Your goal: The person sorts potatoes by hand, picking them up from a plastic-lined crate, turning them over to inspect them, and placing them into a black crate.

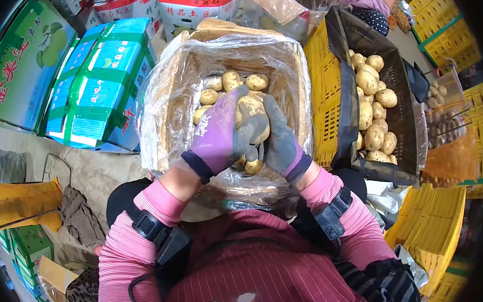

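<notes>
Both hands are in purple and grey gloves over an open cardboard box (172, 77) lined with clear plastic. My left hand (220, 131) and my right hand (279, 139) are wrapped round a potato (259, 128) between them, its lower part showing past the grey fingers. Beneath and beyond them, several loose potatoes (231, 80) lie in the box. To the right, a yellow crate (324, 87) stands beside the box, and next to it a dark-lined crate (396, 65) holds many potatoes (368, 82).
Blue boxes with green tape (103, 82) and a green carton (25, 66) stand at the left. White and red boxes (199, 12) line the back. A co-worker's sleeve (367, 0) shows at the upper right. Yellow crates (428, 221) are stacked at the lower right.
</notes>
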{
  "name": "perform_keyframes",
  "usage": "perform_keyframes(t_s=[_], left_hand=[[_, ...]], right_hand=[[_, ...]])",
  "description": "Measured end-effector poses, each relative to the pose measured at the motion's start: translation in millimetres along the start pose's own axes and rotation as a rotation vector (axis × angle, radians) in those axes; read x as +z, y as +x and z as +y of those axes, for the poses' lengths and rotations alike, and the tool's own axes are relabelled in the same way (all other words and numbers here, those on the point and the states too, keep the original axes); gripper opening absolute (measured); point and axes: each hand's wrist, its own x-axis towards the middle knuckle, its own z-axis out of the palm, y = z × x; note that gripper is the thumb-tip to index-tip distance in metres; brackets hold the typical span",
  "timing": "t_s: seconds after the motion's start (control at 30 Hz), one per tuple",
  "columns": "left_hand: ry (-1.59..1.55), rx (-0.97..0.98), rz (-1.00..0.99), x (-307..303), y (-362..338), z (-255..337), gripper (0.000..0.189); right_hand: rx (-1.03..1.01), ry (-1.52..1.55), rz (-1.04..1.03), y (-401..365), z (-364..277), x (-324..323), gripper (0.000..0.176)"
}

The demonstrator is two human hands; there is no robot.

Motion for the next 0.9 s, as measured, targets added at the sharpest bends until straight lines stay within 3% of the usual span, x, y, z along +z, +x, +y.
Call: perform_keyframes(t_s=[0.07, 0.17, 0.27, 0.37, 0.4, 0.43, 0.5, 0.53, 0.57, 0.67, 0.8, 0.87, 0.9], left_hand=[[0.018, 0.014, -0.004, -2, 3, -5, 0.045], [-0.228, -0.027, -0.001, -4, 4, -13, 0.046], [-0.207, -0.039, 0.024, -9, 7, -14, 0.037], [-0.369, 0.021, 0.027, -13, 15, -19, 0.041], [-0.579, -0.035, -0.073, -14, 9, -17, 0.044], [-0.579, -0.033, -0.080, -17, 11, -6, 0.044], [-0.580, -0.456, -0.254, -26, 12, 14, 0.048], [-0.650, -0.304, -0.226, -16, 7, 0, 0.051], [-0.652, -0.309, -0.220, -18, 6, -3, 0.051], [-0.694, -0.205, -0.296, -21, 8, -13, 0.051], [-0.616, -0.166, -0.262, -18, 2, -26, 0.049], [-0.581, -0.185, -0.136, -6, -2, -42, 0.050], [-0.579, -0.185, -0.136, -9, -2, -37, 0.050]], right_hand=[[-0.017, 0.027, 0.002, -1, 3, 3, 0.057], [-0.082, -0.057, 0.040, -3, 7, 4, 0.056], [-0.118, -0.065, 0.008, -8, 3, 9, 0.056], [-0.098, 0.062, -0.038, -6, -9, 7, 0.057], [-0.206, -0.115, 0.025, -4, -12, 6, 0.056], [-0.312, -0.294, 0.090, -3, -14, 4, 0.055], [-0.322, -0.369, 0.115, 1, -8, -16, 0.050], [-0.434, -0.648, 0.175, 3, -5, -20, 0.049], [-0.543, -0.927, 0.231, 4, -2, -22, 0.047], [-0.552, -1.056, 0.270, 1, -1, -12, 0.045], [-0.534, -0.969, 0.234, 1, -1, -1, 0.046], [-0.241, -0.300, 0.112, -2, -8, 3, 0.046], [-0.241, -0.299, 0.110, -2, -9, 2, 0.046]])
